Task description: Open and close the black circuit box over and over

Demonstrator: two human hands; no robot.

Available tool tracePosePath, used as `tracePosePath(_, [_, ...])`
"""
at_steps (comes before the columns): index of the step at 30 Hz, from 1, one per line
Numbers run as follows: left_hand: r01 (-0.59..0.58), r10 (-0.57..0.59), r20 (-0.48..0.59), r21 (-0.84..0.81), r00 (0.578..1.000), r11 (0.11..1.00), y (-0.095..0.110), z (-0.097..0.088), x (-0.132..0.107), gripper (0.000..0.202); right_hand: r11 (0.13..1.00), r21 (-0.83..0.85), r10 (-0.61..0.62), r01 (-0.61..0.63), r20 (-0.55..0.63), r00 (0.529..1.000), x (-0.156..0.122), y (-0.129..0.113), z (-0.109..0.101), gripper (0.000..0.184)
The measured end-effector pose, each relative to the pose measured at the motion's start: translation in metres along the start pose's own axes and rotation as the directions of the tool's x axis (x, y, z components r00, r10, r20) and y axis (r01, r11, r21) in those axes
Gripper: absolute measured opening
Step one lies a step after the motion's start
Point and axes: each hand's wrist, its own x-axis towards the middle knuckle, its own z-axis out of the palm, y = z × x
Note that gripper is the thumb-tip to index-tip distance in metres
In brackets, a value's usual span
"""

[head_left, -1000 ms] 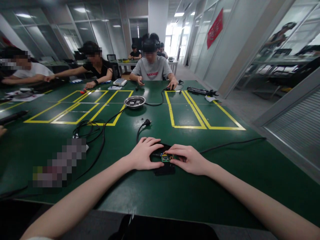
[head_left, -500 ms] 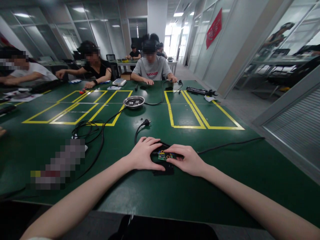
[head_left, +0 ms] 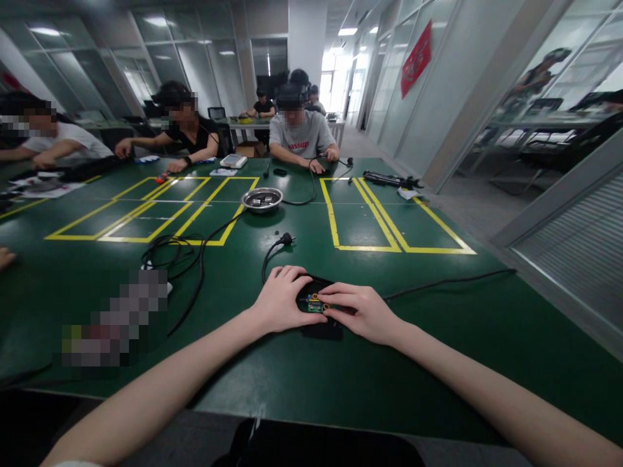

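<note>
A small black casing (head_left: 322, 329) lies on the green table (head_left: 341, 383) in front of me, with a little green circuit board (head_left: 315, 304) showing inside it. My left hand (head_left: 282, 299) curls over the casing's left side, fingers and thumb closed around it. My right hand (head_left: 363, 312) grips the right side, its fingertips pressed on the circuit board. A black cable with a plug (head_left: 286, 240) runs from the casing toward the table's middle.
A metal bowl (head_left: 261, 198) holding small parts stands beyond the plug. Black cables (head_left: 185, 259) coil at the left, and another cable (head_left: 448, 281) trails right. Yellow tape rectangles (head_left: 370, 224) mark the table. Other people sit at the far side and left.
Both hands stay on the casing and have shifted slightly. The person opposite has drawn both hands together near a cable.
</note>
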Motion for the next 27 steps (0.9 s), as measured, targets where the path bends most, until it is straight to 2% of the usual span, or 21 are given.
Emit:
tracePosePath(5, [0.076,-0.076,-0.029,0.015,0.997,0.997,0.004,0.002,0.001,0.069,0.997,0.030,0.071,-0.072,0.010,0.997,0.003,0.003,-0.002,0.017])
tracePosePath(9, [0.163,-0.160,-0.043,0.062,0.986,0.985,0.008,0.002,0.002,0.071,0.997,0.046,0.054,-0.054,0.007,0.999,0.004,0.005,-0.002,0.018])
tracePosePath(14, [0.150,-0.150,-0.020,0.034,0.989,0.988,0.004,0.000,0.001,0.072,0.994,0.007,0.105,-0.105,0.000,0.994,0.004,0.005,-0.001,0.017])
tracePosePath(19, [0.082,-0.082,-0.009,-0.050,0.997,0.995,-0.005,-0.002,-0.001,0.058,0.996,-0.024,0.082,-0.082,-0.019,0.996,0.003,0.010,0.002,0.018])
tracePosePath(23, [0.063,-0.065,-0.015,-0.119,0.998,0.991,-0.008,-0.008,-0.002,0.051,0.996,-0.026,0.079,-0.081,-0.080,0.994,0.001,0.013,0.004,0.021])
tracePosePath(25, [0.076,-0.075,0.008,-0.160,0.997,0.984,-0.012,-0.012,-0.002,0.044,0.995,-0.004,0.098,-0.099,-0.090,0.991,0.001,0.011,0.003,0.022])
tracePosePath(27, [0.078,-0.064,0.076,-0.204,0.995,0.976,-0.017,-0.016,-0.003,0.034,0.992,0.024,0.125,-0.123,-0.076,0.989,0.001,0.009,0.002,0.024])
